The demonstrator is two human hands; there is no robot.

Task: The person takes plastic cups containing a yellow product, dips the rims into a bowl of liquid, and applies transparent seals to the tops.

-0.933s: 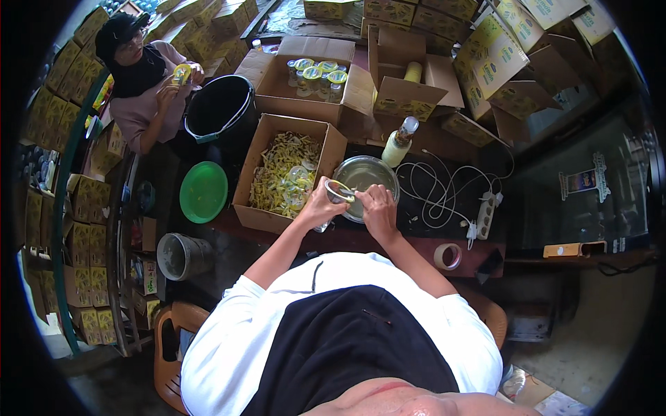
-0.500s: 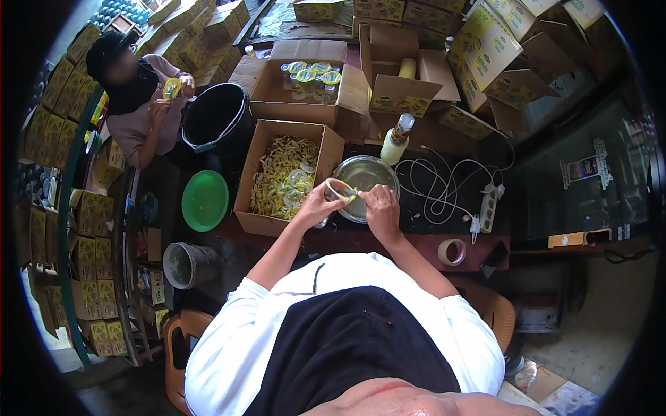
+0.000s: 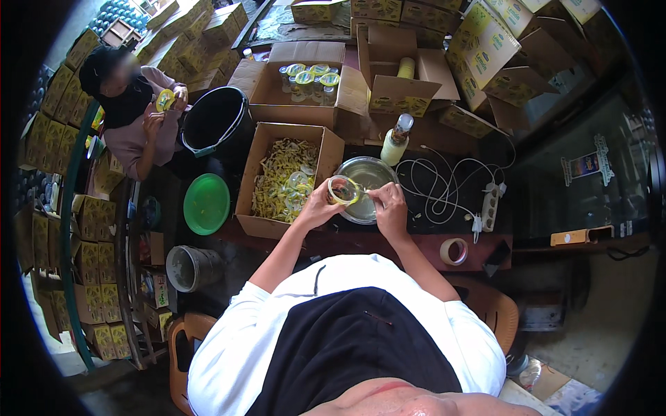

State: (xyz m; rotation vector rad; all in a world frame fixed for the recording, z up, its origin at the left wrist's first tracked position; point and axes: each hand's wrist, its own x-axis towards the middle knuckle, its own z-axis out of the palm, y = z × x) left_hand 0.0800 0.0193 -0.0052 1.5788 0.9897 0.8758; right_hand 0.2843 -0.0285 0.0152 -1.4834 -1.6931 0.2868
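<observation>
My left hand [image 3: 317, 209] is wrapped round a clear plastic cup [image 3: 343, 189] with a yellow edge, its round mouth tilted up. Just right of the cup, my right hand [image 3: 390, 208] has its fingertips pinched together near the rim; what they hold is too small to make out. Both hands are over the near side of a clear round basin [image 3: 390, 175]. Left of it is a cardboard box [image 3: 332, 154] filled with yellow-and-white scraps [image 3: 277, 166] and several clear cup pieces.
A bottle [image 3: 395, 143] stands behind the basin. White cable [image 3: 437, 187], a power strip [image 3: 490, 208] and a tape roll [image 3: 453, 251] lie rightward. A green plate [image 3: 207, 203] and black bucket [image 3: 216, 118] are left. A co-worker [image 3: 132, 118] holds a yellow-rimmed cup. An open carton [image 3: 267, 83] holds lidded cups.
The cup has turned so its mouth faces up more. My right hand has shifted slightly right and down. The co-worker's hands and cup have moved a little left and down.
</observation>
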